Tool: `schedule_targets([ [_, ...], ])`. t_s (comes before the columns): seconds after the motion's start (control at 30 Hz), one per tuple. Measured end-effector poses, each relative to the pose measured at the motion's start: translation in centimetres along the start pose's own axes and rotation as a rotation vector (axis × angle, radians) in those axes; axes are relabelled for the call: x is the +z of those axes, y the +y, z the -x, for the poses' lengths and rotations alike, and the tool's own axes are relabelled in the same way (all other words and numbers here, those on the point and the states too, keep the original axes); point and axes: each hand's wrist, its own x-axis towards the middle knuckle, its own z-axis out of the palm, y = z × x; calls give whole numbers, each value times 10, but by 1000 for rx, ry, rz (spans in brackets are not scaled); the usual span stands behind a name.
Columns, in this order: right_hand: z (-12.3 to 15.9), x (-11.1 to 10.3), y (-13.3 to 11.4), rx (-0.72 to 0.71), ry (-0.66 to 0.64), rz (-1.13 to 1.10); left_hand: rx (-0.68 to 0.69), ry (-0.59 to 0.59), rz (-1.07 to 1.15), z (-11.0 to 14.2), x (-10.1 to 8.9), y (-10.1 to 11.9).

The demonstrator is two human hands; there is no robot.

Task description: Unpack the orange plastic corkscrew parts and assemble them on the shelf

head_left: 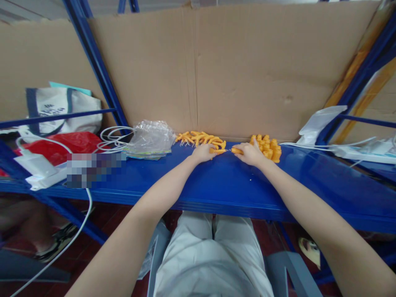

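On the blue shelf (pixel 198 181) my left hand (pixel 202 152) is closed on a small orange plastic part (pixel 218 151). My right hand (pixel 249 153) is closed on another small orange piece (pixel 236 150). The two pieces nearly meet between my hands. Behind my left hand lies a loose heap of orange branched parts (pixel 199 138) against the cardboard. A cluster of chunkier orange pieces (pixel 269 147) stands behind my right hand.
A crumpled clear plastic bag (pixel 151 138) and coiled white cable (pixel 113 138) lie to the left. A white charger (pixel 35 165), red bag (pixel 66 144) and tote bag (pixel 60 109) are further left. A white pouch (pixel 321 119) and power strip (pixel 365 152) sit right. A cardboard wall (pixel 235 70) backs the shelf.
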Motion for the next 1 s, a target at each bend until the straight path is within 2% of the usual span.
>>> schedule_targets([
  [0.13,0,0,-4,-54,35,24,49,79,5,3,-1,7],
  [0.33,0,-1,-7,-127,82,-27,109,127,34,8,-5,17],
  [0.7,-6,10,0,-148,126,-178,66,138,89,5,-1,15],
  [0.9,-9,15,5,-205,172,-410,41,136,94,2,0,10],
  [1.0,-9,16,7,-150,173,-573,31,133,101,1,0,6],
])
